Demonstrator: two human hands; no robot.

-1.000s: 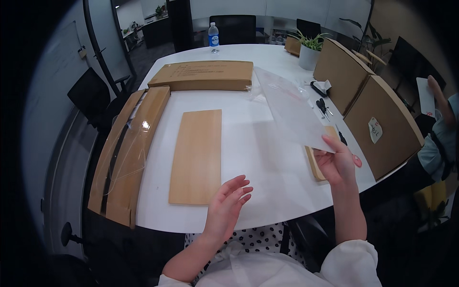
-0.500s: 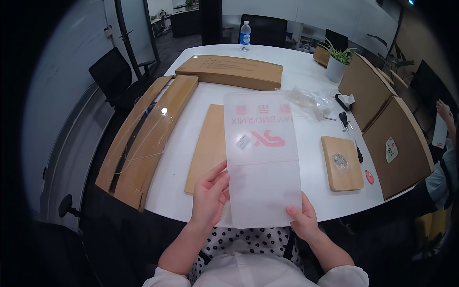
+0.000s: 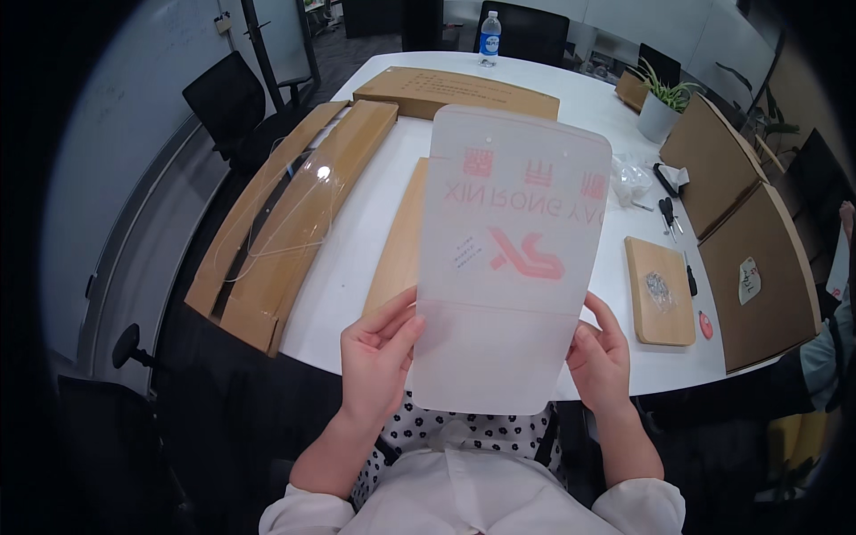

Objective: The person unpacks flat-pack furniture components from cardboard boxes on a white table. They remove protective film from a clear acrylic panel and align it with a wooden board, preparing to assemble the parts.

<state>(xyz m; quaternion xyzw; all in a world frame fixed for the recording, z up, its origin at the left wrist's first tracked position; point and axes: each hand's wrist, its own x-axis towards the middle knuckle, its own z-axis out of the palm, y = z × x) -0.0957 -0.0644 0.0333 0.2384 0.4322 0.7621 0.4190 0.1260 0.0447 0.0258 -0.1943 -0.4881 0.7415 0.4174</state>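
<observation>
Between my fingers, a frosted plastic sheet (image 3: 508,259) with red print stands upright above the white surface (image 3: 357,259); left hand (image 3: 379,361) and right hand (image 3: 599,361) clamp its lower edges, wooden board (image 3: 399,245) beyond.

Round white table (image 3: 357,259) carries long flat brown cardboard boxes (image 3: 294,209), a pale wooden board (image 3: 399,245) and a small square wooden block (image 3: 660,290). Clear plastic water bottle (image 3: 489,37) and white potted plant (image 3: 662,111) stand at the far edge; black scissors (image 3: 667,214) lie near the block.
</observation>
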